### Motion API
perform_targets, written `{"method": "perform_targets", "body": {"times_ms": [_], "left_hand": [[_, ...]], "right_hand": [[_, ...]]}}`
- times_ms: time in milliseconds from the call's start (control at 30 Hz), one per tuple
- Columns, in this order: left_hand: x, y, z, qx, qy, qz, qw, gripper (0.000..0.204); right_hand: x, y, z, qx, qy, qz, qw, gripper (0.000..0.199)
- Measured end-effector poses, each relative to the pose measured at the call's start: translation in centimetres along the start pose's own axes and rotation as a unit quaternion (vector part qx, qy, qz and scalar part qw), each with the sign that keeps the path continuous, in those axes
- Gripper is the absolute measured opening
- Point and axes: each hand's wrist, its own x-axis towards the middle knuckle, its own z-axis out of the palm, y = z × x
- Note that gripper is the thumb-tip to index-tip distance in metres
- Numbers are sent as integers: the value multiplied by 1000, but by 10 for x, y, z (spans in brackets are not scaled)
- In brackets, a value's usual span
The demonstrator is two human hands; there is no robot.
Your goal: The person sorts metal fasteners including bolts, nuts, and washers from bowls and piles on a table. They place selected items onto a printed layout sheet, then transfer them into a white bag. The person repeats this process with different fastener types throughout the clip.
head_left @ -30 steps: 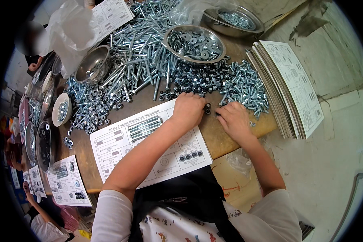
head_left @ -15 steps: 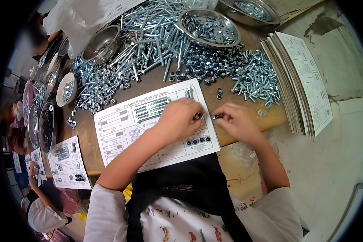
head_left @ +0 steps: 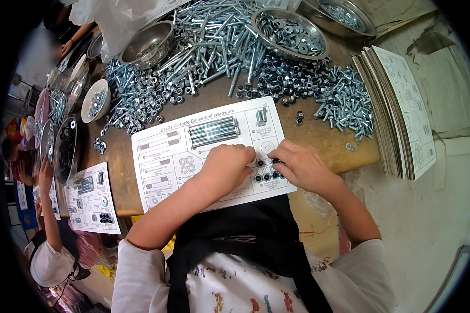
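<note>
A white printed parts sheet (head_left: 164,154) lies on the brown table in front of me. Long bolts (head_left: 213,131) and two short bolts (head_left: 261,115) rest on its outlines, and a row of black nuts (head_left: 269,176) sits near its lower right corner. My left hand (head_left: 225,168) rests curled on the sheet, its fingertips just left of those nuts; what it pinches is hidden. My right hand (head_left: 301,168) pinches a black nut (head_left: 275,160) at the sheet's right edge, fingertips nearly touching the left hand's.
Heaps of silver bolts (head_left: 214,36) and nuts (head_left: 344,101) cover the far table, with steel bowls (head_left: 290,32) among them. A stack of printed sheets (head_left: 402,104) stands at right. At left another person (head_left: 49,208) works over a second sheet (head_left: 91,198).
Both hands have drawn back from the nut pile toward me. They now meet over the sheet's lower right corner.
</note>
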Motion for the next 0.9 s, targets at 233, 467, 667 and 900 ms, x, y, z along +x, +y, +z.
{"method": "perform_targets", "body": {"times_ms": [233,467,667,900], "left_hand": [[7,8,8,136,-45,4,990,8],[-2,2,13,-76,42,-3,996,23],[-3,-1,18,-96,59,-6,994,24],[18,-1,7,-98,97,-4,990,16]], "right_hand": [[5,3,-2,1,-12,-23,1000,16],[3,9,-1,33,-16,-24,999,20],[5,5,-2,50,-21,-27,998,21],[2,6,-4,64,-5,0,998,22]]}}
